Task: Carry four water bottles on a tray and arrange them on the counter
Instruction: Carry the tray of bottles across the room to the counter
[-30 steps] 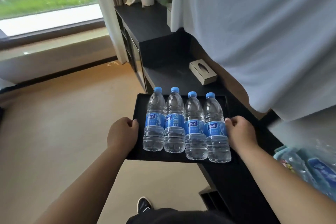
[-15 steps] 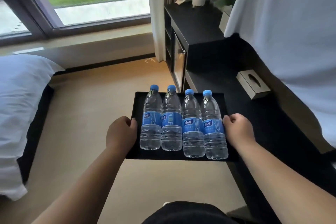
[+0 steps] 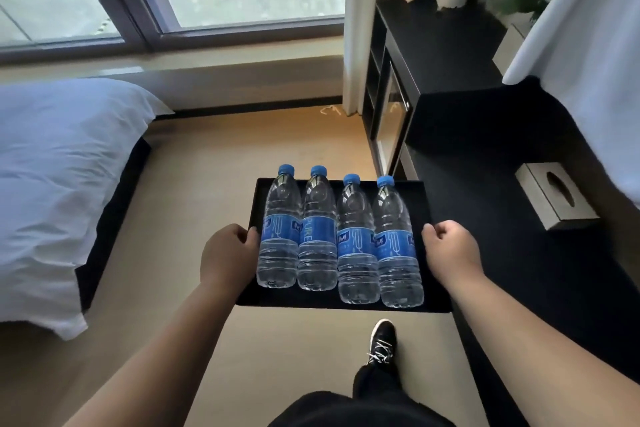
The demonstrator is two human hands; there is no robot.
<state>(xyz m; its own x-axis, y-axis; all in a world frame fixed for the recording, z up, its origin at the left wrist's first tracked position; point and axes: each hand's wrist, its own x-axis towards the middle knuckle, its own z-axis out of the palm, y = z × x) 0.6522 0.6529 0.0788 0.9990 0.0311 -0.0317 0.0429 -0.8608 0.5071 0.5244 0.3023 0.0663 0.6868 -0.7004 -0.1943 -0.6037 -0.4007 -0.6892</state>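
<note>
A black tray [image 3: 425, 198] is held level in front of me over the floor. Several clear water bottles with blue caps and blue labels stand upright on it in a tight row, from the leftmost bottle [image 3: 280, 229] to the rightmost bottle [image 3: 397, 246]. My left hand [image 3: 227, 255] grips the tray's left edge. My right hand [image 3: 452, 251] grips its right edge. The low black counter [image 3: 519, 253] runs along my right side, partly under the tray's right end.
A grey tissue box [image 3: 556, 194] lies on the counter. Farther back stands a taller black cabinet [image 3: 440, 45] with a potted plant [image 3: 519, 5]. A white sheet [image 3: 595, 45] hangs at right. A bed with white bedding [image 3: 59, 177] sits left. My shoe [image 3: 382, 343] is below.
The view has swung left and back from the counter: the bed and window now show more, the tissue box sits farther right. Both hands keep their grip on the tray.
</note>
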